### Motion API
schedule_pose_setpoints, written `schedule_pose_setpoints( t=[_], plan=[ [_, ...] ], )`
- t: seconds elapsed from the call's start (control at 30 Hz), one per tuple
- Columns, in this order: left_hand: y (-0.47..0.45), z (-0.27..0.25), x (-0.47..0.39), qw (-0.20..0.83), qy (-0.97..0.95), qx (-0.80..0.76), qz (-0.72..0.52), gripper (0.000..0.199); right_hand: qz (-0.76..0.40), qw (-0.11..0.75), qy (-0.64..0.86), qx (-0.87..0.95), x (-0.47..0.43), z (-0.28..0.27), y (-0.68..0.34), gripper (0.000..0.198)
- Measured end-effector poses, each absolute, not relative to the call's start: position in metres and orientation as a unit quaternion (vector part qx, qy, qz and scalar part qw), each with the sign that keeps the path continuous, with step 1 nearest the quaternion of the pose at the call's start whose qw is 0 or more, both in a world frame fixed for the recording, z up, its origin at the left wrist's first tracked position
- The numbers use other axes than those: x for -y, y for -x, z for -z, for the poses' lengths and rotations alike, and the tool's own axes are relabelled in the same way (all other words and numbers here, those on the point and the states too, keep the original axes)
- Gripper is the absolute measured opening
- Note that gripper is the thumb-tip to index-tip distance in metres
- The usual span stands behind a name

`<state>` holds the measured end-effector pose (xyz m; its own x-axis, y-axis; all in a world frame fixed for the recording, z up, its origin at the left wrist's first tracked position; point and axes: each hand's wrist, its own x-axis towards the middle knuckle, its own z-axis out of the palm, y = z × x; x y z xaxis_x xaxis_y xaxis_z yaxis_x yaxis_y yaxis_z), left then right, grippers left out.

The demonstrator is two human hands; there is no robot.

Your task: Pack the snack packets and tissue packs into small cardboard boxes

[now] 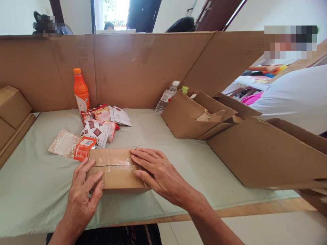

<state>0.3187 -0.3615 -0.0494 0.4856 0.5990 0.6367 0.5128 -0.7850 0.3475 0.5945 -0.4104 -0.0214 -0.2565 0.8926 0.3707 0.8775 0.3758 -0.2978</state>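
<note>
The small cardboard box (119, 177) sits on the near part of the cloth-covered surface (189, 153), left of centre. Its top flaps might spring up along the seam if pressure eases and the tape (119, 161) holds poorly; a far-left shove could crumple the patterned pouch (63, 144). The left hand (83, 195) bends spread fingers over the left end, the right hand (155, 168) lies palm-down across the right — each grip unclenched, merely resting.
</note>
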Motion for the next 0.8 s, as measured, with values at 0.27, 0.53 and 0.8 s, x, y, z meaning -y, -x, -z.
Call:
schedule_pose_setpoints(
  t=[0.27, 0.53, 0.8],
  plan=[
    [-0.320, 0.041, 0.356, 0.024, -0.886, -0.304, -0.348, 0.033, -0.005, 0.271, 0.561, 0.782, 0.409, 0.026, -0.591, 0.036],
    [-0.322, 0.043, 0.350, 0.057, -0.862, -0.317, -0.392, 0.030, -0.034, 0.386, 0.570, 0.725, 0.417, 0.052, -0.603, 0.031],
    [-0.304, 0.049, 0.355, 0.096, -0.880, -0.343, -0.314, 0.046, -0.148, 0.294, 0.583, 0.743, 0.442, 0.065, -0.625, 0.093]
  ],
)
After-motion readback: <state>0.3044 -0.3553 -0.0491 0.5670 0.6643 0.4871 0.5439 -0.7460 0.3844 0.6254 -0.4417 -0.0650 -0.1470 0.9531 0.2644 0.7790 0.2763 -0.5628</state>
